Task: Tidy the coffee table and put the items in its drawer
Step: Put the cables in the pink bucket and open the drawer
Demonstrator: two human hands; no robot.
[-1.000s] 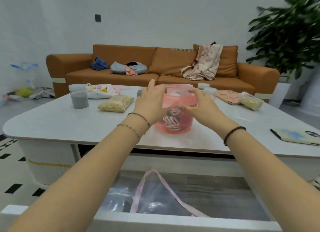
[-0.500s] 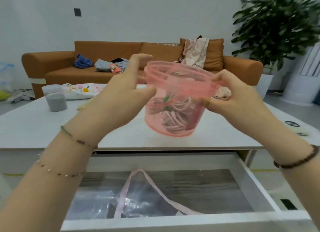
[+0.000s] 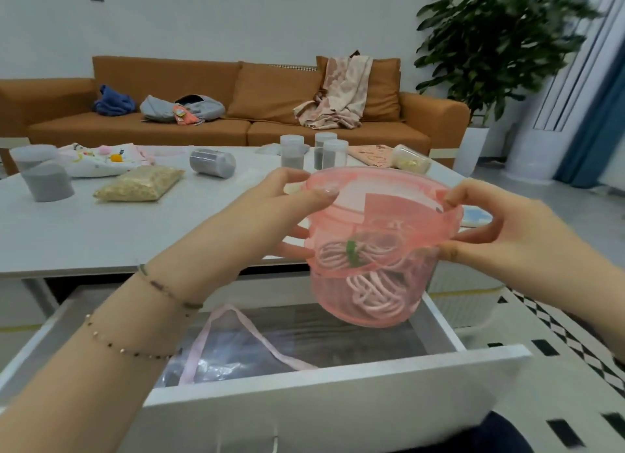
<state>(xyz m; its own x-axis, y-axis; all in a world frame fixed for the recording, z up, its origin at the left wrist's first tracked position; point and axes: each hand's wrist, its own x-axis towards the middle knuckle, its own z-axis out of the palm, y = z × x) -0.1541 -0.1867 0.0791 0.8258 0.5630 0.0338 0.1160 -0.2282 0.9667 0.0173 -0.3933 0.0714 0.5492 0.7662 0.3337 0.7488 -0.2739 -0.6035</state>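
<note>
Pink tub (image 3: 375, 249) is in the air, held from both sides, in front of the near edge of the coffee table (image 3: 101, 236) and over the right part of the open drawer (image 3: 338, 415). It touches neither. It sits a bit tilted, lid on. See-through walls: coiled pink cords (image 3: 372, 290) and something green inside.

Left hand (image 3: 270, 222): thumb laid over the lid's left edge, fingers curled onto the wall below it. Firm hold on the tub.
Right hand (image 3: 500, 229): thumb and forefinger pinch the lid's right edge, the other fingers are curled against the wall under the rim. Also holding the tub.

Drawer is pulled well out, toward the camera. Inside it: a clear plastic bag (image 3: 236, 351) with a pink strap (image 3: 257, 334), on the left and middle of the floor. The right part under the tub shows bare wood grain.

On the table:
- far left, a grey jar (image 3: 47, 178), upright
- just right of it, a clear bag of grain (image 3: 140, 183), flat
- behind those, a printed cloth (image 3: 98, 158)
- mid, a grey jar on its side (image 3: 212, 162)
- far middle, three upright jars (image 3: 324, 151), close together
- far right, a pink board (image 3: 370, 155) and a jar of yellowish stuff on its side (image 3: 411, 158)

Behind the table: an orange sofa (image 3: 203, 128) with clothes on it. A big plant (image 3: 500, 46) stands at the right, blurred.
</note>
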